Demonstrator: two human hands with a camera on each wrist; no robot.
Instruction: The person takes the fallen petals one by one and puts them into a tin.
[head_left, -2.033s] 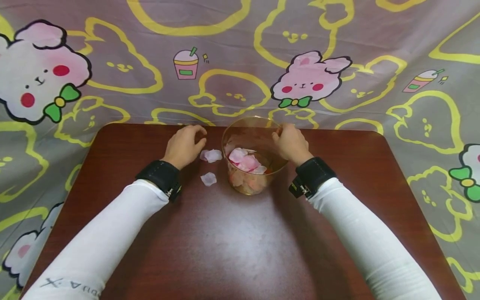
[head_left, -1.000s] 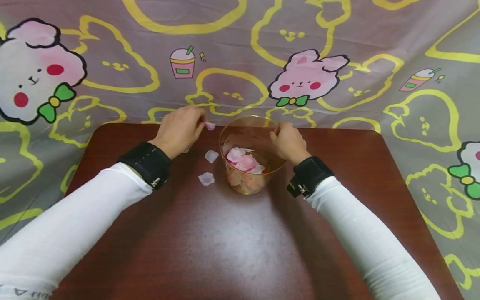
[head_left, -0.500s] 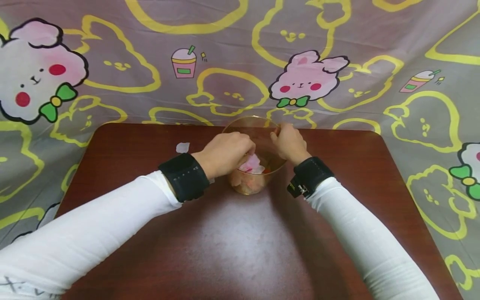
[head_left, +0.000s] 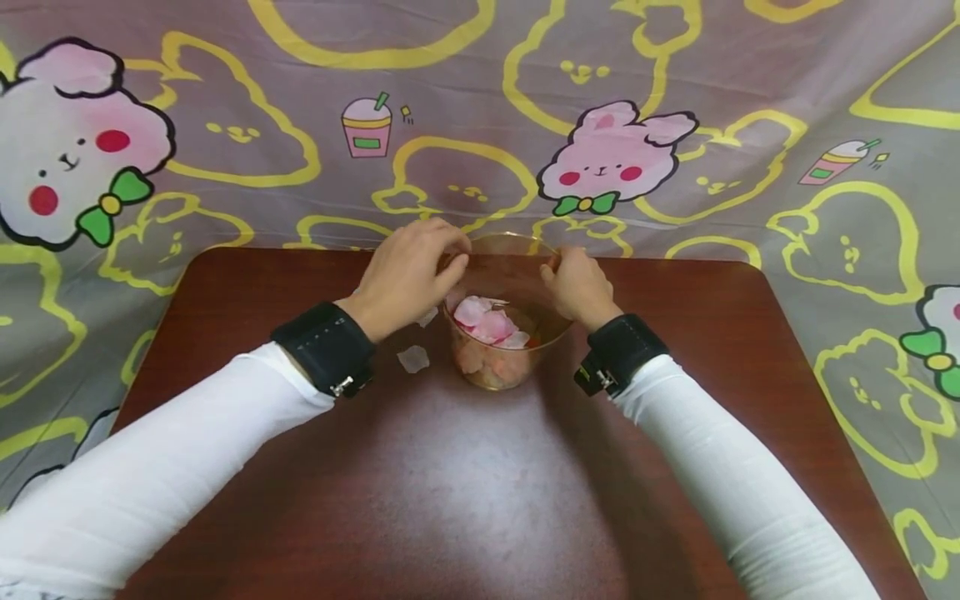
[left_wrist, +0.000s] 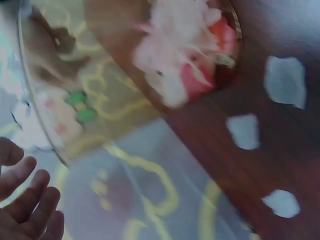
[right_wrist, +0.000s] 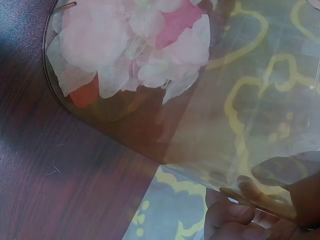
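Note:
A clear amber tub (head_left: 517,271) stands near the table's far edge. Pink and white petals (head_left: 491,323) lie heaped in its bottom, with some red among them. My right hand (head_left: 581,287) grips the tub's right rim; in the right wrist view the thumb is inside the wall and the fingers (right_wrist: 232,212) outside. Up at the left rim is my left hand (head_left: 411,273), its fingers (left_wrist: 37,197) loosely bent and holding nothing. Three loose whitish petals show in the left wrist view: an upper petal (left_wrist: 285,82), a middle petal (left_wrist: 244,131) and a lower petal (left_wrist: 281,203).
The brown table (head_left: 480,500) extends toward me, with a bright glare on it. Behind it hangs a patterned cloth (head_left: 465,83), close to the far edge. In the head view, my left hand partly covers one loose petal (head_left: 428,317).
My left hand picked up a pink petal, reached into the tub with it, then came back up and left without it. The right hand has kept its grip on the rim.

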